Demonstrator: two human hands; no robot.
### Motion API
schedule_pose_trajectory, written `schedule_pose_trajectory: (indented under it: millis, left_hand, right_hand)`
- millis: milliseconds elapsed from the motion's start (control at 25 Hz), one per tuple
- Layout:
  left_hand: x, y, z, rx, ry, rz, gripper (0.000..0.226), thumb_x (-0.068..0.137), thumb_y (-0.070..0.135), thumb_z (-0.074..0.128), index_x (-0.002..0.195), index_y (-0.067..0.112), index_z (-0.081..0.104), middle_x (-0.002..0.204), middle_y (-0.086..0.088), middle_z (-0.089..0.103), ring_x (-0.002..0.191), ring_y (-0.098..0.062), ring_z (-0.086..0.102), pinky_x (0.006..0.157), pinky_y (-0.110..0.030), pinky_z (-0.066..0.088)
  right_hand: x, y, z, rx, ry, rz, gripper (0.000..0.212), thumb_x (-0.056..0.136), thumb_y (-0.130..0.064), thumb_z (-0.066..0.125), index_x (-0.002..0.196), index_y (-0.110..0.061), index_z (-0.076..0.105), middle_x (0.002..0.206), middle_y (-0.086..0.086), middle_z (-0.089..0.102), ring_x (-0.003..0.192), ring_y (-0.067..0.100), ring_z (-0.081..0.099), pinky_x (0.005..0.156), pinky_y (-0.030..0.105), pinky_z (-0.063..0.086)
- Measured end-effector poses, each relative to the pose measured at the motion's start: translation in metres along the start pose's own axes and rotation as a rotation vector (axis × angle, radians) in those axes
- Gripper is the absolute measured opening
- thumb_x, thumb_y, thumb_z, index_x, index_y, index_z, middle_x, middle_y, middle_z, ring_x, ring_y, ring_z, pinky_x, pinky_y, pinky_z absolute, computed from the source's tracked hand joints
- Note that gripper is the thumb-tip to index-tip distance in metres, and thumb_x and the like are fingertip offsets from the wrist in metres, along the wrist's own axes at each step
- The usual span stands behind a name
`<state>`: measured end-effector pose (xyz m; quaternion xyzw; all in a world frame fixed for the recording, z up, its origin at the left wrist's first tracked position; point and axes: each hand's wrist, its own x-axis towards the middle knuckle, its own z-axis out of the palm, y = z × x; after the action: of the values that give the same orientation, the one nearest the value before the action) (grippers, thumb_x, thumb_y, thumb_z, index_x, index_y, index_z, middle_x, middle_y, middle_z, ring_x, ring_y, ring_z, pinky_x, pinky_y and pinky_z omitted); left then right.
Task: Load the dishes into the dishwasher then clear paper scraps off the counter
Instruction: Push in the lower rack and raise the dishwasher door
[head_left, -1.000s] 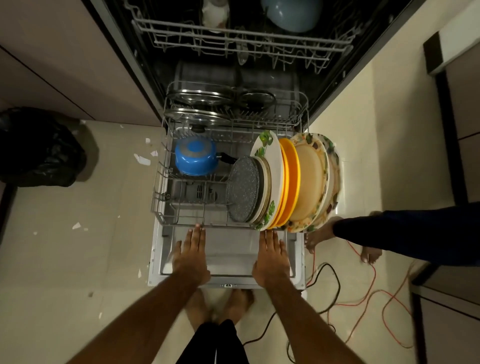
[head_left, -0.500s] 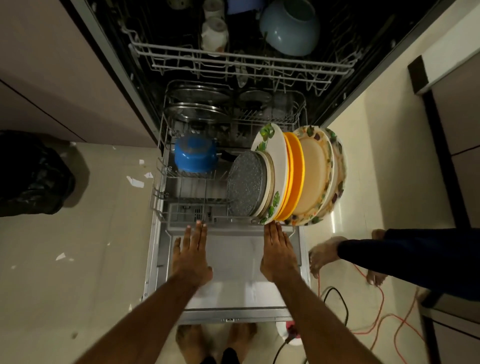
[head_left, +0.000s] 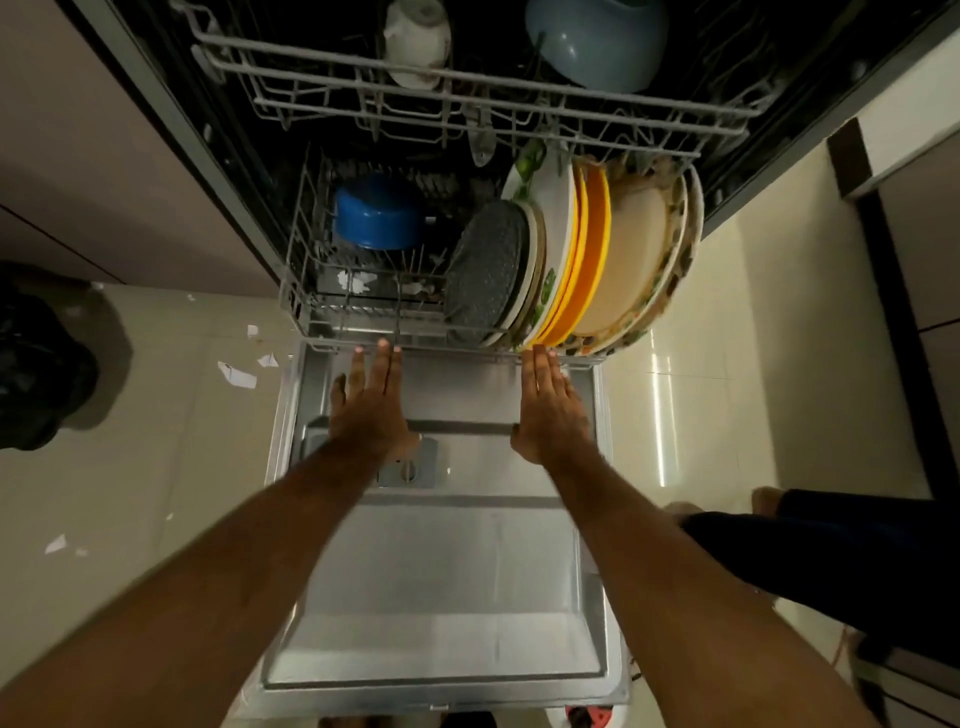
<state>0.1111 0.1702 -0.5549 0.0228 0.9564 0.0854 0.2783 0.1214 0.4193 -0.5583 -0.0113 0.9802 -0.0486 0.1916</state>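
The lower rack (head_left: 301, 291) of the open dishwasher is mostly slid in over the lowered door (head_left: 441, 582). It carries a blue pot (head_left: 376, 218) on the left, a grey speckled plate (head_left: 485, 273), orange plates (head_left: 587, 260) and floral-rimmed plates (head_left: 639, 260) standing on edge. My left hand (head_left: 370, 400) and my right hand (head_left: 548, 402) lie flat with straight fingers, fingertips pressing the rack's front rim. The upper rack (head_left: 467, 98) holds a white cup (head_left: 418, 41) and a blue-grey bowl (head_left: 597, 41).
Paper scraps (head_left: 236, 374) lie on the tiled floor left of the door. A black bag (head_left: 36, 358) sits at far left. Another person's legs (head_left: 831, 551) stand at right, close to the door's edge. Cabinets flank the dishwasher.
Both hands have pushed the lower rack forward into the dishwasher; the pan lids at its back are now hidden, and more of the bare door shows.
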Motion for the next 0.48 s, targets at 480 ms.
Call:
schedule_pose_trajectory:
  millis: [480]
  left_hand:
    - [0.114,0.016,-0.056,0.052,0.001,-0.087,0.127,0.085,0.038,0.078,0.16,0.026,-0.024,0.166,0.002,-0.031,0.154,-0.035,-0.022,0.126,-0.056,0.001]
  right_hand:
    - [0.126,0.017,-0.045,-0.092,-0.039,-0.031,0.128,0.084,-0.03,0.083,0.166,-0.014,-0.014,0.175,0.011,-0.013,0.161,0.032,-0.008,0.13,0.05,0.012]
